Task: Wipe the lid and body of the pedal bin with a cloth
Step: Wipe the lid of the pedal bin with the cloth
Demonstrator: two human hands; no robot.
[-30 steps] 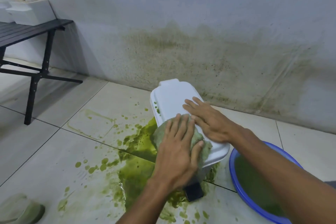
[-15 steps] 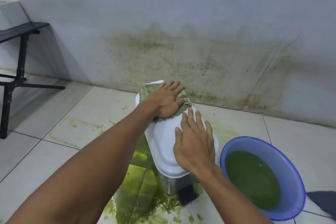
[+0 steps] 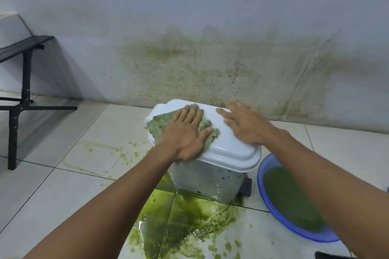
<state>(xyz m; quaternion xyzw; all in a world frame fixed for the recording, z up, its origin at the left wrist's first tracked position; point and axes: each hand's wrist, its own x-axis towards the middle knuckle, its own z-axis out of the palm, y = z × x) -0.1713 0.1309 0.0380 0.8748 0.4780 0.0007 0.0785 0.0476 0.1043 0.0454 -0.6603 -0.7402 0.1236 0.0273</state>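
Your left hand flat, fingers spread, pressing green cloth onto white lid, hiding its middle | your right hand flat on lid, fingers straight | pedal bin on floor in green puddle near wall | blue basin partly hidden by your right arm.

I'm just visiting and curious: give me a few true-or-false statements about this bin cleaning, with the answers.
1. The left hand presses a green cloth flat on the white lid. True.
2. The right hand holds a second cloth. False: it lies bare and flat on the lid.
3. The blue basin is empty. False: it holds green liquid.
4. A green puddle lies on the floor tiles against the foot of the bin. True.
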